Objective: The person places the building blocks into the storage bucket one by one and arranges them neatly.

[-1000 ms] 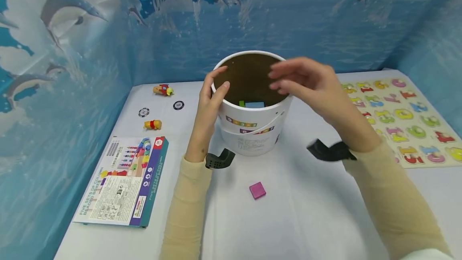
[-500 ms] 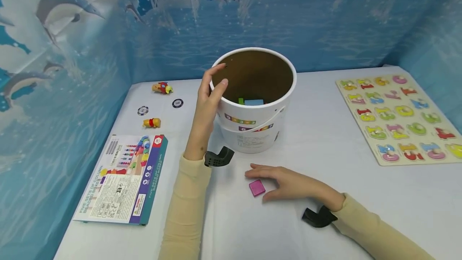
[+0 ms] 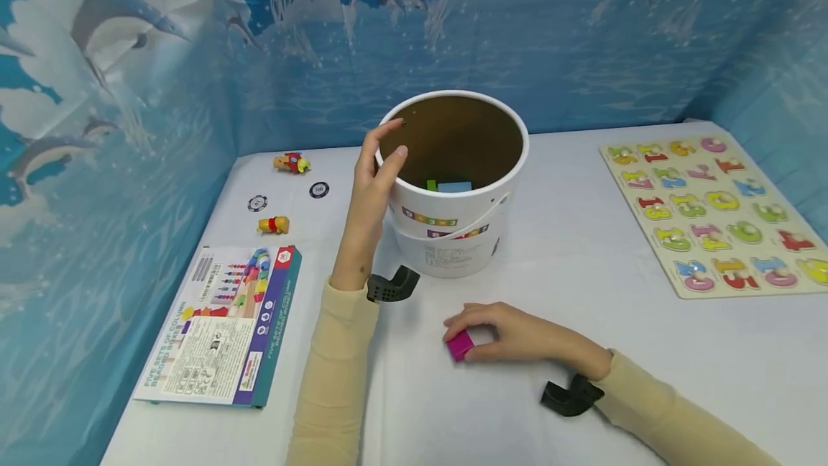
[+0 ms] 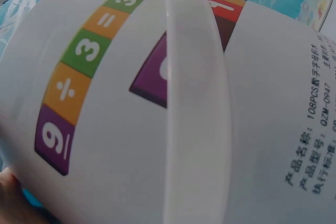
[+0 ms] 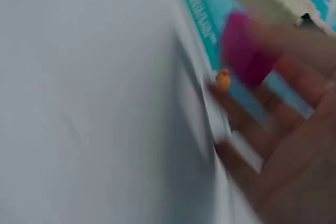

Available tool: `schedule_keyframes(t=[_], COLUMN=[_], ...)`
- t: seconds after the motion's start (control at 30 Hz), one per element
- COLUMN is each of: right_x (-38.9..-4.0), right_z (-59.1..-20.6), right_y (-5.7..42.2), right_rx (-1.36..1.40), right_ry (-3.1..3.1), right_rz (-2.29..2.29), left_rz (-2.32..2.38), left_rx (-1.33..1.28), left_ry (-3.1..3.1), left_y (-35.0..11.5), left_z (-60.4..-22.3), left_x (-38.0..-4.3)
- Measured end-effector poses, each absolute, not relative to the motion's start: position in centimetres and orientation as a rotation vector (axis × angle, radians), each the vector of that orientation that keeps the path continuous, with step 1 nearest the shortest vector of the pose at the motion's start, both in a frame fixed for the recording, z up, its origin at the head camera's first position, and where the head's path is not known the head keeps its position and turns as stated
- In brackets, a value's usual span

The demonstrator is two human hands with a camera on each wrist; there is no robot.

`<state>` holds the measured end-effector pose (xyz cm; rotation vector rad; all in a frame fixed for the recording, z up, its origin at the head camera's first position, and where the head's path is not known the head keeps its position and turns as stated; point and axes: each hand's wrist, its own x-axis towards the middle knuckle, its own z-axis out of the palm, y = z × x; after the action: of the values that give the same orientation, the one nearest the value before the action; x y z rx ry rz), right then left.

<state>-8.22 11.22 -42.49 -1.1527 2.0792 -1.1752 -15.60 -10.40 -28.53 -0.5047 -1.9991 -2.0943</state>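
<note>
A white bucket [image 3: 414, 203] stands upright at the middle back, its handle hanging across the front. My left hand [image 3: 371, 189] grips its left rim, thumb and a finger reaching over the edge. Blue [image 3: 454, 187] and green [image 3: 430, 185] blocks show inside at the bottom. In front of the bucket my right hand [image 3: 517, 335] pinches a magenta square block [image 3: 460, 345] between thumb and fingers. The right wrist view is blurred and shows the magenta block [image 5: 241, 48] at the fingertips. Printed number tiles [image 4: 68, 93] on the bucket wall fill the left wrist view.
At the left lies a flat beaded-boxes carton [image 3: 216, 326]. Behind it are two small toy figures [image 3: 274, 225], a black chip [image 3: 319, 190] and a white-and-black chip [image 3: 257, 203]. A number puzzle board [image 3: 718, 214] lies at the right. Blue dolphin cloth [image 3: 491, 56] walls the table.
My right hand has come down from beside the bucket's opening to the magenta block and closed its thumb and fingers on it. The left hand stays at the rim.
</note>
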Motion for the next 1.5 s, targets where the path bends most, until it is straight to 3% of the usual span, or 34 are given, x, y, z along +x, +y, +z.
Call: schedule_keyframes(t=[0.17, 0.33, 0.5, 0.67, 0.83, 1.23, 1.5], right_x=[-8.5, -11.3, -15.8, -21.0, -23.9, -24.8, -24.3], right_z=[-36.6, -28.6, -23.5, -22.7, -22.8, -23.5, -23.6], right_y=[11.9, 12.7, 12.5, 10.7, 9.4, 7.8, 7.8], right_rx=[-1.238, -1.412, -1.147, -0.806, -0.637, -0.967, -1.098], right_ry=[1.601, 1.423, 1.601, 1.676, 1.907, 2.298, 2.282], right_rz=[-1.438, -1.746, -1.935, -1.928, -1.788, -0.865, -0.698], left_rz=[-2.080, -2.080, -2.088, -2.094, -2.108, -2.089, -2.093], left_rx=[-0.488, -0.483, -0.490, -0.470, -0.473, -0.477, -0.475], left_ry=[-2.008, -2.002, -2.007, -2.020, -2.022, -2.017, -2.014], left_y=[-10.5, -10.5, -10.3, -10.2, -10.1, -10.2, -10.4], left_z=[-28.4, -28.3, -28.3, -28.3, -28.2, -28.0, -29.2], left_x=[-15.2, -15.3, -15.4, -15.5, -15.4, -15.3, -16.4])
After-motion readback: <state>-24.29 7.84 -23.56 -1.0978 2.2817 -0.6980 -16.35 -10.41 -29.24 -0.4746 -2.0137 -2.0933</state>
